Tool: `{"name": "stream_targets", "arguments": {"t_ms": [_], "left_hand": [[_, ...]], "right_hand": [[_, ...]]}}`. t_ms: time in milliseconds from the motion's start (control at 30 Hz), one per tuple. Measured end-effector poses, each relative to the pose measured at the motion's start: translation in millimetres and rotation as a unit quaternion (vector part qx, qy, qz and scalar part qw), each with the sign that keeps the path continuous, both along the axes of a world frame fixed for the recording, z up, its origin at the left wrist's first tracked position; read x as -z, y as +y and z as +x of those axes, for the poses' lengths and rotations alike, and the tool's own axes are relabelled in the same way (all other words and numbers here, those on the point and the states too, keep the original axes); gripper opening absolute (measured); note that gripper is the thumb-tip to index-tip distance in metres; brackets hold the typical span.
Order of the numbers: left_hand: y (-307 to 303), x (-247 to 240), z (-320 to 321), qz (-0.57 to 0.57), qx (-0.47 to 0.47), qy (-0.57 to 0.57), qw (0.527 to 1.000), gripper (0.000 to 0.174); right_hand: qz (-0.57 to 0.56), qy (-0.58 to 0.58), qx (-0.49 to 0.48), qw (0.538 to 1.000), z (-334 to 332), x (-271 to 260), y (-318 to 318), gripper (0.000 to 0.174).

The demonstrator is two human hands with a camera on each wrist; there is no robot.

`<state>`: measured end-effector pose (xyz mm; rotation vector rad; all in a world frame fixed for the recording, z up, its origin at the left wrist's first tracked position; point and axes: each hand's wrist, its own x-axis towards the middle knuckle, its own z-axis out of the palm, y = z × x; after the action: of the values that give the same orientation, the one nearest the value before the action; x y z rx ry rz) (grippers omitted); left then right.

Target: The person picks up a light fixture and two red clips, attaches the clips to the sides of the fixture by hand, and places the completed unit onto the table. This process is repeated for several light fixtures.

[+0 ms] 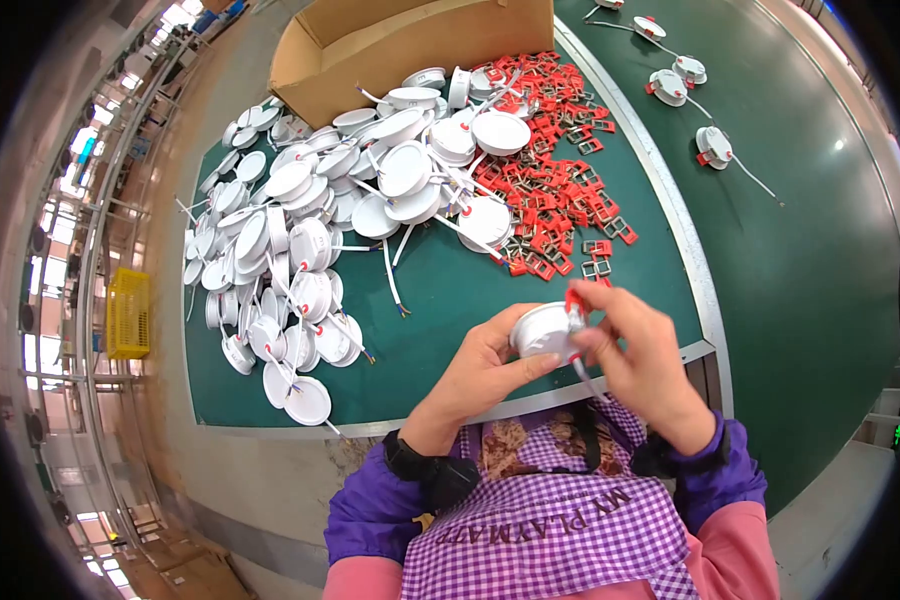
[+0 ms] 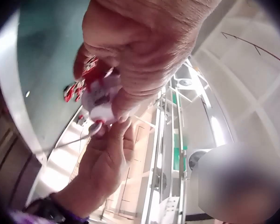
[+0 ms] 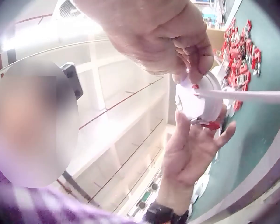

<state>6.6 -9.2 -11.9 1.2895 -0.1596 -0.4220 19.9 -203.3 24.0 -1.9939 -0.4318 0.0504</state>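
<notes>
Low over the front edge of the table, the left hand point(image 1: 475, 375) grips a round white lamp point(image 1: 547, 332) by its left side, thumb across the front. At the lamp's right rim, the right hand point(image 1: 638, 355) pinches a red clip point(image 1: 574, 300) between thumb and index finger. A white cable point(image 1: 588, 378) hangs below the lamp. The right wrist view shows the lamp point(image 3: 198, 103) between the right hand point(image 3: 154, 37) and left hand point(image 3: 189, 154). In the left wrist view, the left hand point(image 2: 144, 46) partly covers the lamp point(image 2: 101, 100).
Many white lamps point(image 1: 310, 243) with cables lie heaped on the green table point(image 1: 430, 345), left of a pile of red clips point(image 1: 560, 195). A cardboard box point(image 1: 410, 55) stands behind. Several lamps point(image 1: 668, 88) lie on the green surface to the right, past a metal edge point(image 1: 670, 190).
</notes>
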Motion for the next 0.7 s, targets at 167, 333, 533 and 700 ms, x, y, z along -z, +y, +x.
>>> {"name": "stream_targets", "arguments": {"t_ms": [167, 333, 533, 700], "left_hand": [[52, 4, 42, 0.376, -0.183, -0.220, 0.881, 0.042], [117, 19, 76, 0.687, -0.228, -0.319, 0.611, 0.052], [120, 39, 98, 0.738, -0.161, -0.319, 0.572, 0.047], [116, 40, 98, 0.712, -0.196, -0.344, 0.581, 0.040]], "right_hand": [[0.063, 0.095, 0.169, 0.979, 52, 37, -79, 0.030], [-0.030, 0.040, 0.369, 0.928, 76, 55, -167, 0.027], [-0.139, -0.181, 0.291, 0.929, 55, 39, -112, 0.020], [-0.147, -0.145, 0.094, 0.974, 42, 47, -42, 0.018]]}}
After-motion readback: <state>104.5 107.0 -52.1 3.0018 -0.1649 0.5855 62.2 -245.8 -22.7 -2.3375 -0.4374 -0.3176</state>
